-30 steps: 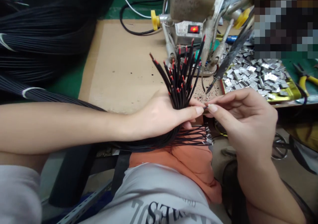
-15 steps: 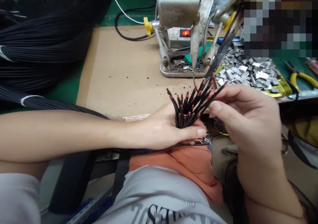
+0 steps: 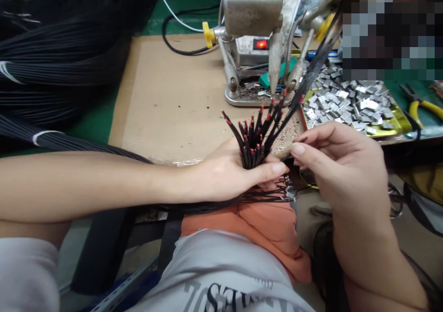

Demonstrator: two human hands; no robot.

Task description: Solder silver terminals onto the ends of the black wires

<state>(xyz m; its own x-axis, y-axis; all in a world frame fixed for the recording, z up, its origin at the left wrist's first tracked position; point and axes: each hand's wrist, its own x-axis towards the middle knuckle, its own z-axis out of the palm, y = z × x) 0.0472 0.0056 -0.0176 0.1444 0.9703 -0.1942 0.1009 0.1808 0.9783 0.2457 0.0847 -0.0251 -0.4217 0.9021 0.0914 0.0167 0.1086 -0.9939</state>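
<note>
A bundle of black cables (image 3: 254, 136) with red-cored ends fans upward out of my left hand (image 3: 224, 176), whose fingers are wrapped round it. To its right my right hand (image 3: 339, 164) pinches the end of a single black cable (image 3: 286, 157) between thumb and fingertips, apart from the fanned bundle. Below my left hand, more thin black cables with small metal connectors (image 3: 289, 193) at their ends lie across my orange-covered lap (image 3: 266, 224). Past the bundle stands a soldering machine (image 3: 251, 7), its pointed tip (image 3: 275, 67) over a metal base.
Brown cardboard (image 3: 159, 99) covers the bench, with dark specks near the machine. A yellow tray (image 3: 401, 123) heaped with metal connectors (image 3: 346, 99) stands at the right, beside yellow-handled pliers (image 3: 420, 106). Tied black cable bundles (image 3: 51, 81) fill the left side.
My right hand has drawn one cable down and away from the fan. The bundle in my left hand has shifted slightly left and up in view.
</note>
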